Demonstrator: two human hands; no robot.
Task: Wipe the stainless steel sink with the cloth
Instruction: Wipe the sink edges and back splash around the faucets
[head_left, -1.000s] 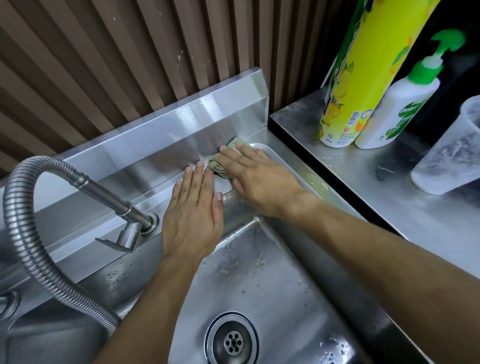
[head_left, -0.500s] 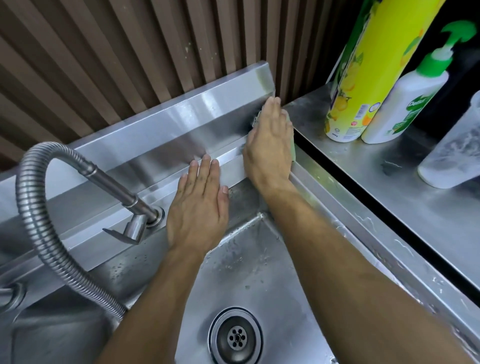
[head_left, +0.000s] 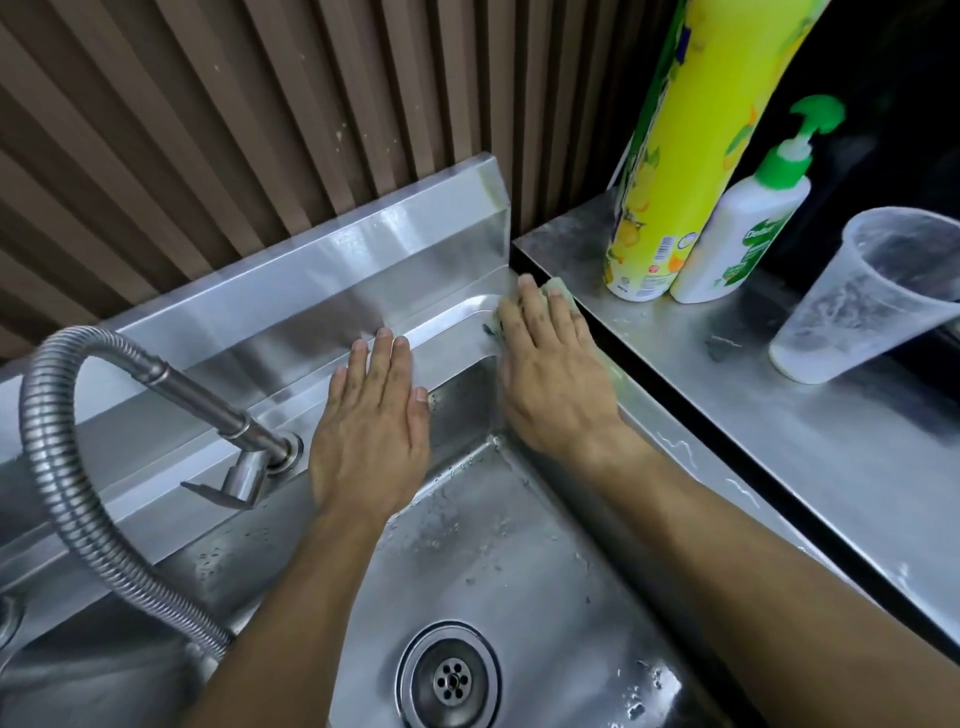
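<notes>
The stainless steel sink (head_left: 311, 291) fills the lower view, with a wet basin and a round drain (head_left: 451, 678) near the bottom. My right hand (head_left: 553, 374) lies flat on the sink's back right corner rim, pressing a pale green cloth (head_left: 561, 289) whose edge shows past my fingertips. Most of the cloth is hidden under the palm. My left hand (head_left: 371, 431) rests flat on the back ledge with fingers together, holding nothing, just left of the right hand.
A flexible metal faucet hose (head_left: 57, 467) arcs at the left, with its lever (head_left: 236, 480) on the back ledge. On the steel counter (head_left: 779, 415) to the right stand a tall yellow bottle (head_left: 691, 156), a white pump bottle (head_left: 748, 239) and a cloudy plastic cup (head_left: 872, 291). Brown slats back the sink.
My right hand slid the cloth from the back ledge to the right, up against the backsplash end, then down onto the right corner rim. The left hand stayed put.
</notes>
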